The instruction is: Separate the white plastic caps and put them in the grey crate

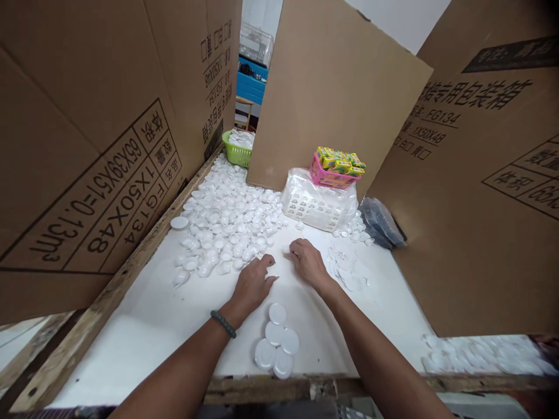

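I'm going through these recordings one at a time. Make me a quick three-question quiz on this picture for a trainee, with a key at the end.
1. Multiple choice: where are the yellow boxes?
a) In the green basket
b) In the pink basket
c) Under the right hand

2. True or false: a dark beaded bracelet is on the person's left wrist.

3. Count: how many white discs lie in the small group between the left forearm and the right forearm?

Key: 1. b; 2. True; 3. Five
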Available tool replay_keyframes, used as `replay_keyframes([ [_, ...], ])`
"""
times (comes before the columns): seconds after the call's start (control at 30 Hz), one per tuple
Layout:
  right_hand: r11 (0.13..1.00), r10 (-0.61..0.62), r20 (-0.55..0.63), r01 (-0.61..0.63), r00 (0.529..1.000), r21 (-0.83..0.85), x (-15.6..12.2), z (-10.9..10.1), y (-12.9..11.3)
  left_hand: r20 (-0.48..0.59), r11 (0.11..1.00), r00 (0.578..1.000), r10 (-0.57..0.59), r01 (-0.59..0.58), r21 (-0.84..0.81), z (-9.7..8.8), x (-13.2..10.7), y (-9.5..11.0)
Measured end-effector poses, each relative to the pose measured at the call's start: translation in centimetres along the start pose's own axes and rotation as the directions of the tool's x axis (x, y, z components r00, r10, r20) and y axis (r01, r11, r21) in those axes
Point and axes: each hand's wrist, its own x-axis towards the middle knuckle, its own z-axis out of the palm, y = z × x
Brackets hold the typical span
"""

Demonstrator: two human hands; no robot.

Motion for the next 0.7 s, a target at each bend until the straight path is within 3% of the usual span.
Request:
replay_keyframes([
  [0.13, 0.987, -0.089, 0.139, 0.106, 0.986, -0.122, -2.9, -0.7, -0.7, 0.002, 0.999, 1.0, -0.014, 0.014, 0.041, 0.2, 0.1, 0.0],
  [0.33, 0.992, -0.121, 0.136, 0.126, 0.983, -0.027, -2.5, 0.2, -2.3, -0.026, 0.999, 0.999, -0.019, 0.02, 0.048, 0.2, 0.1, -0.3],
  [0.43, 0.982, -0.126, 0.144, 0.144, 0.982, -0.12, -2.5, -0.3, -2.5, -0.074, 0.999, 0.997, 0.038, -0.037, 0.01, -0.1, -0.1, -0.2],
  [0.57, 0.933, -0.143, 0.191, 0.197, 0.971, -0.301, -3.0, -1.1, -2.3, -0.045, 0.999, 0.998, 0.032, -0.033, -0.027, -0.5, -0.3, -0.1],
  [0.7, 0.959, -0.162, 0.184, 0.199, 0.969, -0.202, -3.1, -0.6, -2.2, -0.042, 1.0, 0.999, -0.021, 0.021, -0.001, -0.5, -0.3, -0.1],
])
